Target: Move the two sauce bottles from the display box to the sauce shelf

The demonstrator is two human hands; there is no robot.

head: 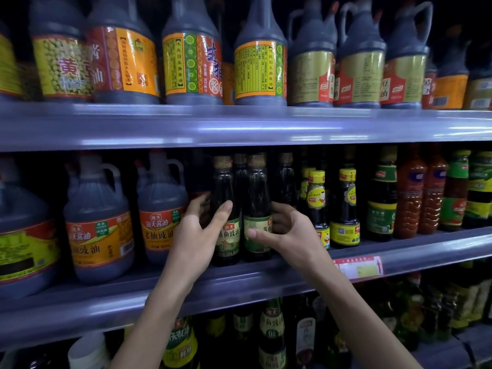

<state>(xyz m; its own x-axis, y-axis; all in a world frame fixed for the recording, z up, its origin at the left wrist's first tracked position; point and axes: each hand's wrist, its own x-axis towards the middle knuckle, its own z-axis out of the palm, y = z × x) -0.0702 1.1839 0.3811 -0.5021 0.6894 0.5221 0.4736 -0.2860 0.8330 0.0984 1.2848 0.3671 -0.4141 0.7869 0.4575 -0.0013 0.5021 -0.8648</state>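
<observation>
Two slim dark sauce bottles with green labels stand side by side on the middle shelf (239, 278). My left hand (198, 235) wraps the left bottle (226, 187), thumb across its front above the label. My right hand (286, 235) grips the right bottle (257, 187), thumb on its label and fingers behind it. Both bottles are upright with their bases on the shelf board. More bottles of the same kind stand behind them. The display box is not in view.
Large jugs (162, 209) with orange labels stand just left of the two bottles. Small yellow-capped bottles (316, 206) stand just to their right. The upper shelf (239, 126) overhangs the bottle tops closely. A lower shelf holds several more bottles (271, 331).
</observation>
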